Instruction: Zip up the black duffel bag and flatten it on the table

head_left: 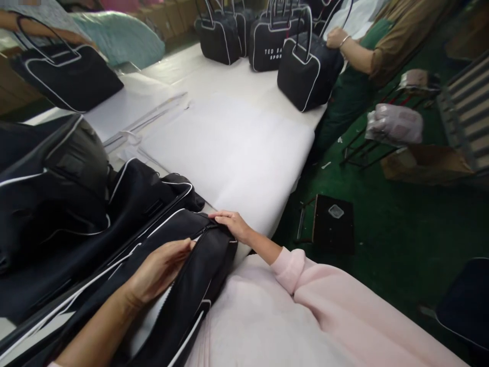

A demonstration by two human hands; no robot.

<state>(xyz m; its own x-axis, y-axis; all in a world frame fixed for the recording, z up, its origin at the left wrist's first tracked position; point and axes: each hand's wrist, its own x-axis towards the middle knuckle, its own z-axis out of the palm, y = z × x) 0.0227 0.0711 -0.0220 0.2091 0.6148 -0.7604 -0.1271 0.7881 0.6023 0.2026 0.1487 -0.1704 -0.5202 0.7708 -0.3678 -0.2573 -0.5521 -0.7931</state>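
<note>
Left hand (162, 267): lies on the near black bag (191, 285), fingers curled together over the edge of its open top; pinching the fabric by the look of it
Right hand (233, 224): rests on the far end of the same bag at the zip end; fingers together, pressed on the top seam; whether they grip the zip pull cannot be told
Near black bag: white-piped, lying at the near edge of the bench (229, 148), partly over the person's pink lap
Pile of black bags (57, 204): just left, touching it
Upright bag (309, 71): far end of bench, held by a co-worker's hand (336, 36)
</note>
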